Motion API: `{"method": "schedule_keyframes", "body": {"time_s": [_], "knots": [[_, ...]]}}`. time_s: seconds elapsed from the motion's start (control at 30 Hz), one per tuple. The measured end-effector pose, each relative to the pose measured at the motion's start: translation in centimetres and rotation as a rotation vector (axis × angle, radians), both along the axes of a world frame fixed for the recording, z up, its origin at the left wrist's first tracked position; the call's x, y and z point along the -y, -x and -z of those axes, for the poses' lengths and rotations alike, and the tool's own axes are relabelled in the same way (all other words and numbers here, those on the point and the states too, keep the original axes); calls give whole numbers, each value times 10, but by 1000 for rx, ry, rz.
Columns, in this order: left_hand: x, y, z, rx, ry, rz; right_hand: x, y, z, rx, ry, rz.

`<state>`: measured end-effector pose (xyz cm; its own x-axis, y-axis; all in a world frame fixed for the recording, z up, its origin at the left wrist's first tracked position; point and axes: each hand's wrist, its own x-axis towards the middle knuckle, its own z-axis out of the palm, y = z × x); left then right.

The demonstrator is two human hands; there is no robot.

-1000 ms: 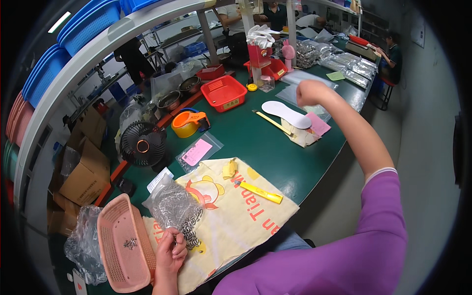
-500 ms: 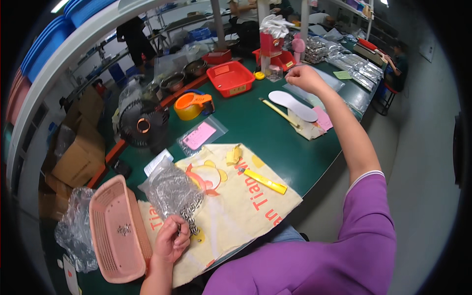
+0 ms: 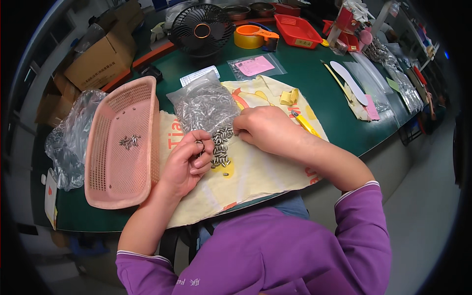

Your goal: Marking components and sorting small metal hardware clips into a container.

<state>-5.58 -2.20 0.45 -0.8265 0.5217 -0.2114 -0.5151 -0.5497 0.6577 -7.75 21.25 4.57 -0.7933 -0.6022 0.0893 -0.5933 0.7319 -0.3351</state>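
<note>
Nearest are the purple shirt (image 3: 260,246) and the lower edge of a cream printed cloth (image 3: 246,189) spread over the green table (image 3: 305,69). On the cloth a single steel pin (image 3: 225,174) lies just below a loose pile of bullet-shaped steel pins (image 3: 221,147), between the two hands.

The left hand (image 3: 188,162), palm up, is beside the pile's left edge; its fingers are curled narrow around a few metal pins (image 3: 199,145), partly hidden between thumb and fingers. The right hand (image 3: 263,127) is across the pile, palm down, its fingers bent close together with the tips at the pile's upper right edge. Whether they pinch a pin, I cannot tell.

To the left, a pink perforated basket (image 3: 118,172) contains a small cluster of pins (image 3: 130,141), apart from the left fingers; a crumpled clear bag (image 3: 73,140) is on its far side. Just beyond the hands lies a clear plastic bag full of pins (image 3: 205,105), the pile at its lower right. Right of it on the cloth are a yellow utility knife (image 3: 307,124) and a folded yellow scrap (image 3: 289,97).

Farther back are a zip bag with a pink slip (image 3: 256,65), a white insole (image 3: 349,81), an orange tape dispenser (image 3: 255,32), a black fan (image 3: 201,30) and a red basket (image 3: 298,27).
</note>
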Motion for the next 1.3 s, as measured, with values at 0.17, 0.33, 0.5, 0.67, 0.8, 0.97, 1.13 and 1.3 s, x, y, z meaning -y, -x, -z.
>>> {"method": "schedule_keyframes", "body": {"time_s": [0.17, 0.33, 0.5, 0.67, 0.8, 0.97, 1.13, 1.3], "knots": [[2, -6, -4, 1, 9, 27, 7, -1, 9, -74, 39, -12], [1, -4, -5, 28, 40, 38, 8, 2, 16, -66, 99, 8], [0, -1, -3, 31, 43, 27, 9, 4, 19, -51, 173, -17], [-2, -1, -3, 38, 56, 48, 9, 7, 24, -56, 172, -49], [-1, -5, -2, -11, 70, 99, 9, 4, 25, -80, 279, -79], [-9, -12, -9, -46, 227, 143, 10, -1, 21, -95, 529, -177], [-8, -14, -3, -52, 252, 173, 13, 0, 26, -105, 580, -312], [-8, -11, -2, -35, 228, 136, 16, -1, 26, -38, 659, -239]]}}
